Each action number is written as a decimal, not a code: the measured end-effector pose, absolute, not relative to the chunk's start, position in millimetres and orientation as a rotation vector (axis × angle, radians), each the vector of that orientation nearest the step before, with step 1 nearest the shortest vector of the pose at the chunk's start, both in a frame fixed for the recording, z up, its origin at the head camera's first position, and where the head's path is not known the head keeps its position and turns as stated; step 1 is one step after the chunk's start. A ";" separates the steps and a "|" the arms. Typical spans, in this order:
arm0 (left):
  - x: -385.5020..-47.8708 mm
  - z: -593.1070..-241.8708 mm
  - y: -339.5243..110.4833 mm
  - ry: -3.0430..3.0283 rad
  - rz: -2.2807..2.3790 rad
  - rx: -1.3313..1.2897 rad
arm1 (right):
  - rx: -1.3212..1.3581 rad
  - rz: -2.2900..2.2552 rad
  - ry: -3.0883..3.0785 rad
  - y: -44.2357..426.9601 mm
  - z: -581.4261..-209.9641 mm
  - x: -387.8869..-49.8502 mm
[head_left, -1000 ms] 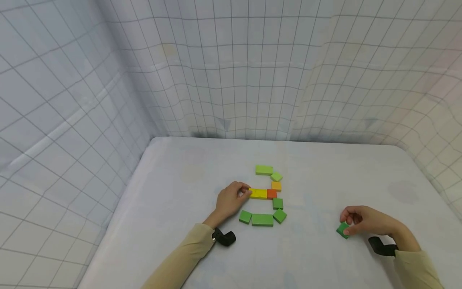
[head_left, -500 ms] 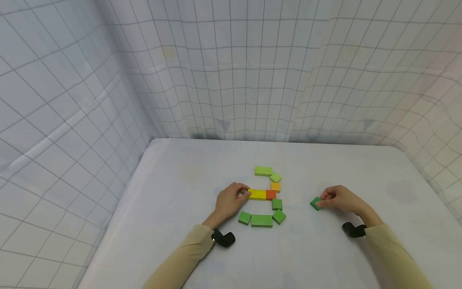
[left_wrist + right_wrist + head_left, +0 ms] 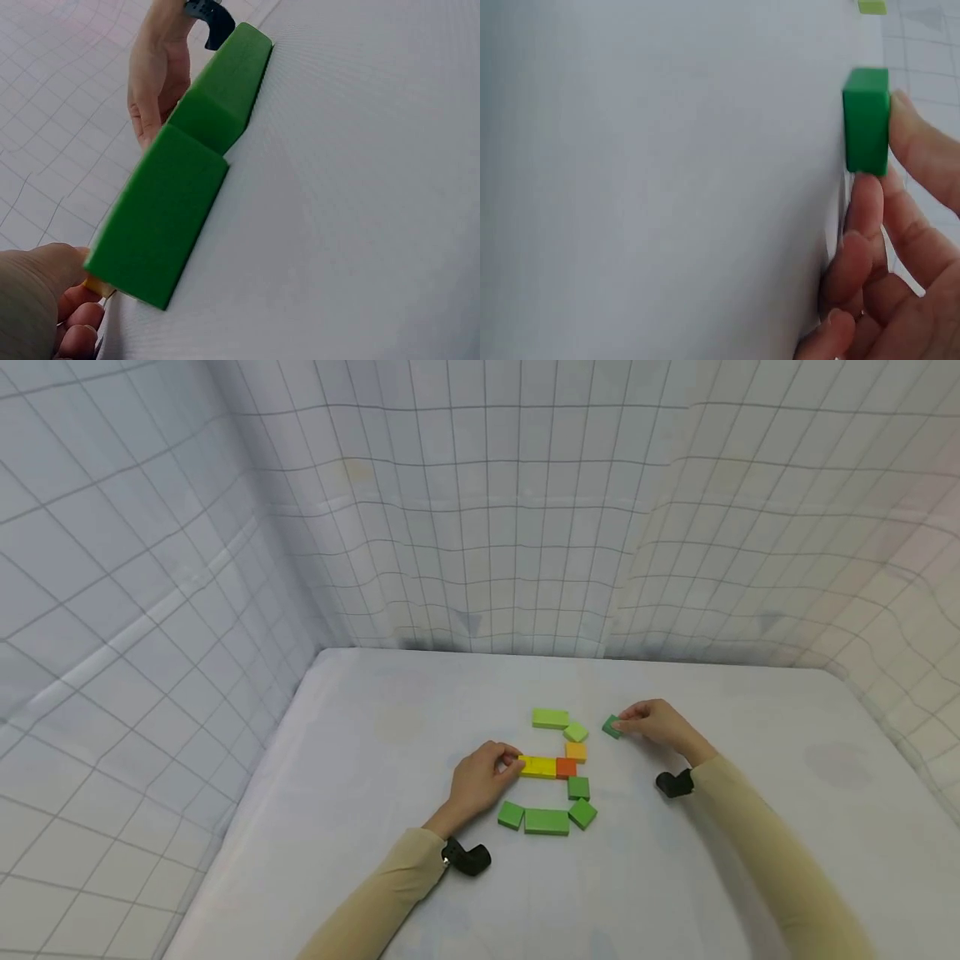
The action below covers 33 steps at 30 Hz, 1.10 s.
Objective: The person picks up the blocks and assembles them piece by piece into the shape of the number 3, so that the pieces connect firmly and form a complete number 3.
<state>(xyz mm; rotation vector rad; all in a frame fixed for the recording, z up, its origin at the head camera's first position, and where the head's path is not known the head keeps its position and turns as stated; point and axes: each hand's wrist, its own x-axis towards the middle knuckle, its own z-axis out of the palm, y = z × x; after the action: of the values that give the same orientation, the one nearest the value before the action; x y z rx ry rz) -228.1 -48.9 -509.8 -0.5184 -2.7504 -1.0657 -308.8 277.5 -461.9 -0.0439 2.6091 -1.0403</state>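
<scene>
In the head view my left hand (image 3: 478, 778) pinches the left end of a long yellow block (image 3: 538, 767), which butts against a red-orange block (image 3: 566, 767). My right hand (image 3: 658, 725) holds a dark green block (image 3: 612, 727) between thumb and fingers, right of the light green blocks. The right wrist view shows this green block (image 3: 867, 124) in the fingertips, close to the white surface. In the left wrist view, a nearer green block (image 3: 161, 217) hides most of what my left fingers (image 3: 79, 315) hold.
A long light green block (image 3: 551, 718), a small light green block (image 3: 575, 732) and an orange block (image 3: 576, 752) lie above the yellow one. Below it, several green blocks (image 3: 547, 822) form a curve. Grid-patterned sheets (image 3: 495, 527) hang behind the white table (image 3: 405, 710).
My right hand has carried the dark green block left and away from me, from the right of the table to near the light green blocks. My left hand has stayed on the yellow block.
</scene>
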 end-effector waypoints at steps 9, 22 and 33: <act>-227.6 -509.5 -46.7 -2.771 -1.046 -0.501 | 0.054 -0.935 2.736 240.0 -454.5 -342.2; -227.9 -509.2 -47.8 -2.756 -1.056 -0.498 | 0.057 -0.711 2.728 190.3 -435.1 -374.1; -228.8 -509.9 -47.3 -2.750 -1.051 -0.512 | 0.016 -0.700 2.592 141.0 -438.0 -385.9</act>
<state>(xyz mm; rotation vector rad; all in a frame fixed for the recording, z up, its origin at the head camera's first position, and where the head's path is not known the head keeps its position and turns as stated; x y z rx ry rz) -228.8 -47.3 -509.9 -0.5116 -2.7503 -1.0509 -385.9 141.0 -438.0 0.0158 2.5925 -0.7002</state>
